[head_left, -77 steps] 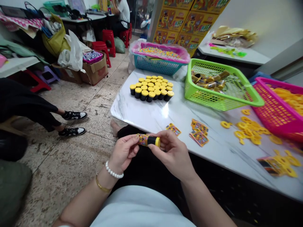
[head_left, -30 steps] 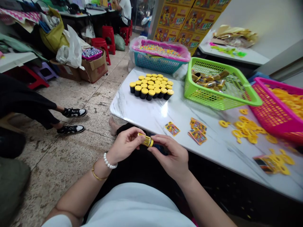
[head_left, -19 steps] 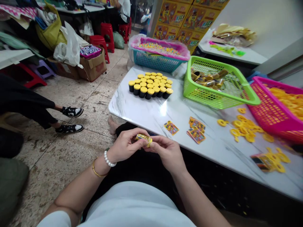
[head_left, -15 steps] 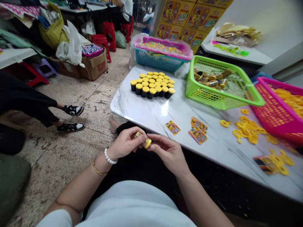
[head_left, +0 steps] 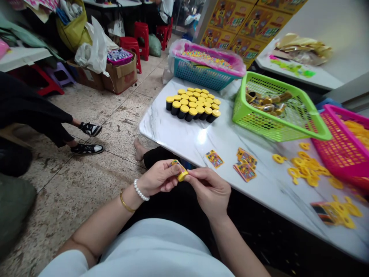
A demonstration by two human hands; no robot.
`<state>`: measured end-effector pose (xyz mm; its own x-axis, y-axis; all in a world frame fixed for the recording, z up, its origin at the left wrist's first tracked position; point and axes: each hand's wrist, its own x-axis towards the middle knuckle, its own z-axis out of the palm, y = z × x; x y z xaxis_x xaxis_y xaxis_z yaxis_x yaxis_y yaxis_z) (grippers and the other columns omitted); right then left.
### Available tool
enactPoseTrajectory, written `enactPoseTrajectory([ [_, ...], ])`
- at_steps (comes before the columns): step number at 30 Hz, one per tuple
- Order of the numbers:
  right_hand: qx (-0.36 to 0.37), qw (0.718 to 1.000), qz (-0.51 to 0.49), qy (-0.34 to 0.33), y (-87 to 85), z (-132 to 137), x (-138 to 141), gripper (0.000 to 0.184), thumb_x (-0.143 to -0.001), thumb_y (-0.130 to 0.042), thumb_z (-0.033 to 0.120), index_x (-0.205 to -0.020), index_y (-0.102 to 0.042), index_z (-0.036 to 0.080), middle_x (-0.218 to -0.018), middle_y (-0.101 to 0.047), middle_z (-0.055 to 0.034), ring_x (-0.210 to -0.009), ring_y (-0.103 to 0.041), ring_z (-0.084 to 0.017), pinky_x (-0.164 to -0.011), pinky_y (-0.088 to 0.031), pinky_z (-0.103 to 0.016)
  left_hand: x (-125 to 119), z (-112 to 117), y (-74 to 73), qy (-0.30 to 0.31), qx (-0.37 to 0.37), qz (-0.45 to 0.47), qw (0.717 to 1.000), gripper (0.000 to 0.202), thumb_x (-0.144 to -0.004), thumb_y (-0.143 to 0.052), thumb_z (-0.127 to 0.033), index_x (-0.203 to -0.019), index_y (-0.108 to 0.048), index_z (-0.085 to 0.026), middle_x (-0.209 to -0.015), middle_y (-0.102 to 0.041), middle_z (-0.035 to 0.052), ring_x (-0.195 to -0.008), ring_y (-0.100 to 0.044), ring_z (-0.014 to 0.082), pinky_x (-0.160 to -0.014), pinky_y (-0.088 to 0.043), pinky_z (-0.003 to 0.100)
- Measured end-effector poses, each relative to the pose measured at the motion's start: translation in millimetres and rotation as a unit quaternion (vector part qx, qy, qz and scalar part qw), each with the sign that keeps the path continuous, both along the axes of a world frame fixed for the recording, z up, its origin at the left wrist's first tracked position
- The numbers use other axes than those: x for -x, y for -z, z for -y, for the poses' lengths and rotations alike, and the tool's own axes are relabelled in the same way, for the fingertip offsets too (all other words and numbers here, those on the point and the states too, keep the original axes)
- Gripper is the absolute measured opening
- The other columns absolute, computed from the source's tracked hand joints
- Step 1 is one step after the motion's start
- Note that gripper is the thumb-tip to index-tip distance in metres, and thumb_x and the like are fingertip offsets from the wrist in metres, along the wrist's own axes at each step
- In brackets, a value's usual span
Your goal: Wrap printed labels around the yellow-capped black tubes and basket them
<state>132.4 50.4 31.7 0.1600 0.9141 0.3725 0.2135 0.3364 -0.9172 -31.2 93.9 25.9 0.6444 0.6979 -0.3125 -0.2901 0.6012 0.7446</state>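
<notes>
A small tub with a yellow end and a colourful printed side [head_left: 182, 176] is held over my lap, just off the table's near edge. My left hand [head_left: 160, 177] is closed around its printed part, the thumb lying on top. My right hand [head_left: 210, 189] pinches the yellow end between thumb and fingers. Parts of the tub are hidden by the fingers. On the table, nearest to my right hand, lies a single printed card [head_left: 215, 158], and beyond it to the right a small stack of similar cards [head_left: 245, 170].
Black tubs with yellow lids [head_left: 192, 104] stand grouped on the marbled table [head_left: 161, 129]. Behind them is a teal basket [head_left: 198, 74] of colourful bits. A green basket [head_left: 259, 127] holds more tubs. Yellow ring pieces [head_left: 308, 167] lie by a pink basket [head_left: 340, 150]. Another person's shoes [head_left: 88, 149] are left.
The view has shifted slightly. My right hand has turned and now pinches the tub's yellow end more tightly, and the tub is tilted a little differently.
</notes>
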Motion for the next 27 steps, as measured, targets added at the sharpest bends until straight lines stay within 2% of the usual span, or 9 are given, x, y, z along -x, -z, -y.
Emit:
enactPoseTrajectory([
  [3,0.034,0.999,0.013,-0.011,-0.6,2,-1,0.01,-0.081,-0.076,0.018,-0.088,-0.076,0.025,-0.076,-0.072,0.0004,-0.067,-0.067,-0.014,-0.062,-0.057,-0.026,0,1,2.0,-0.012,-0.018,-0.018,1.0,0.053,-0.07,-0.074,-0.065,-0.081,-0.056,-0.016,-0.044,-0.05,-0.0082,-0.027,-0.034,0.0031,-0.027,-0.02,0.014],
  [7,0.043,0.992,0.062,-0.1,-7.4,2,-5,0.031,-0.082,-0.074,0.016,-0.112,-0.074,0.028,-0.093,-0.073,-0.003,-0.079,-0.071,-0.016,-0.07,-0.06,-0.028,0,2,-0.4,-0.029,-0.017,-0.031,0.999,0.053,-0.072,-0.071,-0.067,-0.076,-0.052,-0.018,-0.04,-0.048,-0.0083,-0.026,-0.034,0.0041,-0.024,-0.019,0.013],
  [9,0.02,0.993,0.062,-0.098,-8.7,0,-7,0.028,-0.082,-0.074,0.014,-0.106,-0.077,0.028,-0.091,-0.073,-0.003,-0.078,-0.071,-0.016,-0.066,-0.06,-0.027,0,2,-1.0,-0.027,0.014,0.009,1.0,0.054,-0.071,-0.072,-0.067,-0.08,-0.054,-0.017,-0.043,-0.052,-0.007,-0.026,-0.037,0.0049,-0.024,-0.021,0.014],
  [12,0.008,0.997,0.008,-0.074,-3.3,-4,-6,0.019,-0.081,-0.075,0.013,-0.095,-0.078,0.026,-0.079,-0.073,-0.0009,-0.067,-0.069,-0.015,-0.06,-0.058,-0.027,-1,2,0.5,-0.023,0.046,0.069,0.996,0.053,-0.067,-0.078,-0.061,-0.085,-0.057,-0.015,-0.045,-0.053,-0.008,-0.026,-0.035,0.0036,-0.025,-0.024,0.014],
  [16,-0.002,1.0,0.012,-0.023,9.3,-4,-2,0.007,-0.082,-0.075,0.016,-0.084,-0.074,0.023,-0.074,-0.07,-0.0005,-0.064,-0.067,-0.015,-0.06,-0.058,-0.029,-2,2,2.2,-0.037,0.038,0.054,0.997,0.051,-0.069,-0.078,-0.06,-0.08,-0.054,-0.016,-0.041,-0.048,-0.0097,-0.025,-0.031,0.0027,-0.024,-0.021,0.013],
  [18,-0.004,0.998,0.059,-0.011,11.3,-1,-1,0.011,-0.083,-0.073,0.017,-0.092,-0.074,0.024,-0.08,-0.07,-0.0016,-0.071,-0.067,-0.016,-0.067,-0.059,-0.031,-4,2,1.4,-0.049,0.034,0.018,0.998,0.052,-0.07,-0.076,-0.063,-0.077,-0.051,-0.018,-0.039,-0.046,-0.0105,-0.024,-0.029,0.0027,-0.023,-0.019,0.012],
  [20,-0.001,0.995,0.096,-0.033,9.4,2,-1,0.027,-0.083,-0.073,0.016,-0.108,-0.072,0.025,-0.096,-0.071,-0.0041,-0.083,-0.069,-0.018,-0.074,-0.061,-0.033,-6,3,0.3,-0.058,0.027,-0.013,0.998,0.053,-0.069,-0.075,-0.064,-0.077,-0.049,-0.019,-0.038,-0.044,-0.0114,-0.024,-0.029,0.0028,-0.023,-0.017,0.012],
  [22,-0.002,0.994,0.1,-0.054,6.2,3,-2,0.036,-0.082,-0.073,0.015,-0.116,-0.071,0.028,-0.105,-0.069,-0.005,-0.089,-0.069,-0.019,-0.076,-0.062,-0.032,-8,5,0.2,-0.055,0.021,-0.017,0.998,0.053,-0.069,-0.075,-0.064,-0.079,-0.05,-0.019,-0.039,-0.044,-0.0115,-0.024,-0.03,0.003,-0.023,-0.018,0.012],
  [27,0.031,0.998,0.012,-0.055,6.3,2,-3,0.025,-0.086,-0.07,0.015,-0.106,-0.074,0.03,-0.094,-0.071,-0.0011,-0.08,-0.07,-0.016,-0.071,-0.061,-0.027,-6,6,3.1,-0.027,0.044,0.051,0.997,0.052,-0.072,-0.072,-0.064,-0.082,-0.053,-0.017,-0.042,-0.05,-0.0092,-0.024,-0.032,0.0043,-0.022,-0.022,0.014],
])
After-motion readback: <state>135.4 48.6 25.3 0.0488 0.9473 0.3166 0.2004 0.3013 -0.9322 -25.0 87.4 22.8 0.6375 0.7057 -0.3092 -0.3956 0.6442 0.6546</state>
